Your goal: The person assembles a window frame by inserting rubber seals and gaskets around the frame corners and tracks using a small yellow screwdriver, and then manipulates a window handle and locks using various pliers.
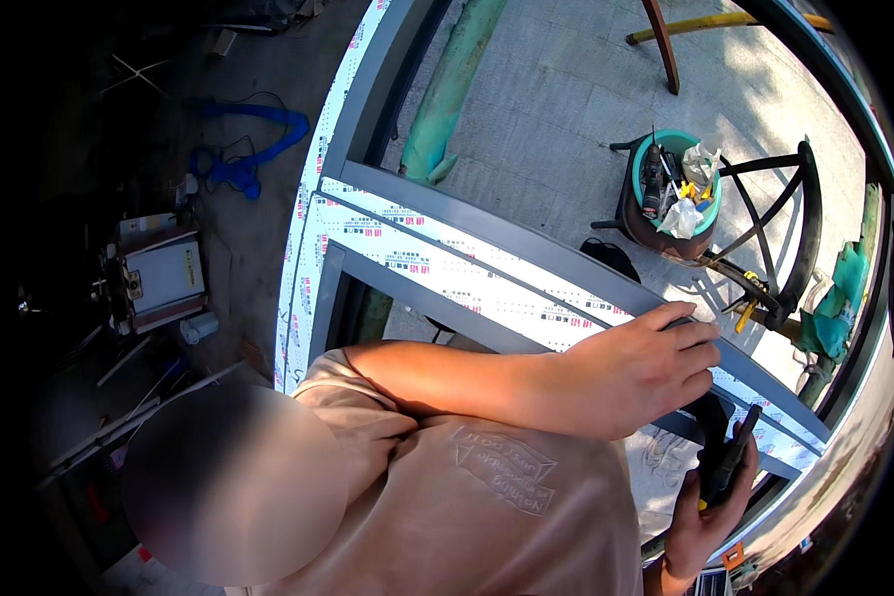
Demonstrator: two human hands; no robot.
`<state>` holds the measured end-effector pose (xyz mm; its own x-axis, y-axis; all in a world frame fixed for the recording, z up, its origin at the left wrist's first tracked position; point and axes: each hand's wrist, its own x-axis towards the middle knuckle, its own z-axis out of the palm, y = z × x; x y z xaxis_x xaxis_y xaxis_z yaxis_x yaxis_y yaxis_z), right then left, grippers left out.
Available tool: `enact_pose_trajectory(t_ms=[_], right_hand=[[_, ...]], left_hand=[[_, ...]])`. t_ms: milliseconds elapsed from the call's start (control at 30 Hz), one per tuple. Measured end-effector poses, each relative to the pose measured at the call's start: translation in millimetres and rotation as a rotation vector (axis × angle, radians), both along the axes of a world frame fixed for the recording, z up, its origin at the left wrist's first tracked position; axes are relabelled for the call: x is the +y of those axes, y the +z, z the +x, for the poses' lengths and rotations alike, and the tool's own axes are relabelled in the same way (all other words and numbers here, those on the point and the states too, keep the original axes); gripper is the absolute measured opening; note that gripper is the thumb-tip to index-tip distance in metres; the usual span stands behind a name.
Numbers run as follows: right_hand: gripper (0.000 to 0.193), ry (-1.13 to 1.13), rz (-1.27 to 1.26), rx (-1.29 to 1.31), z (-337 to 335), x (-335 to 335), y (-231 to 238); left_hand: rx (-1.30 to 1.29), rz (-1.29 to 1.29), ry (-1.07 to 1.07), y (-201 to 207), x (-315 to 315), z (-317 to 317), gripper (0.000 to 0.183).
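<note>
My left hand (646, 370) reaches across from the left and lies over the grey metal frame bar (526, 243). Its fingers are curled, and a bit of something dark shows beneath the index finger; the rest is hidden by the hand. Lower and to the right, my right hand (715, 521) is wrapped round a black hand tool (722, 462) with a slim flat edge and a spot of yellow. The tool's upper end runs up close under my left hand, and its exact kind is unclear. White printed protective film (437, 256) covers the frame's faces.
Beyond the frame stands a teal-rimmed bucket (638, 164) holding a drill (653, 179) and other tools. Black curved metal legs (810, 228) stand beside it. A green-wrapped post (452, 89) lies behind the frame. On the dark floor at left are a blue strap-like thing (288, 124) and a clipboard-like board (164, 273).
</note>
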<state>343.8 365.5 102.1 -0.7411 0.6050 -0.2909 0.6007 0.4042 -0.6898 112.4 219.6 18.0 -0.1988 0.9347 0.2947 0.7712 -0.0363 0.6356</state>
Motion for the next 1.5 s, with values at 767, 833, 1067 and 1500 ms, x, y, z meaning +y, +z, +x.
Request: enact_pose_trajectory(t_ms=[767,833,1067,1500], right_hand=[[0.071,-0.741,-0.593,0.255,-31,-70,-2],[0.071,-0.686,-0.6,0.273,-29,-66,-4],[0.071,-0.503,-0.563,0.207,-31,-56,16],[0.085,0.028,0.121,0.078,-22,-41,-4]], left_hand=[[-0.017,-0.081,-0.049,10,2,-4,0.05],[-0.014,-0.094,-0.043,11,2,-3,0.061],[-0.069,-0.13,-0.021,26,5,5,0.071],[0.017,-0.238,-0.002,24,10,9,0.093]])
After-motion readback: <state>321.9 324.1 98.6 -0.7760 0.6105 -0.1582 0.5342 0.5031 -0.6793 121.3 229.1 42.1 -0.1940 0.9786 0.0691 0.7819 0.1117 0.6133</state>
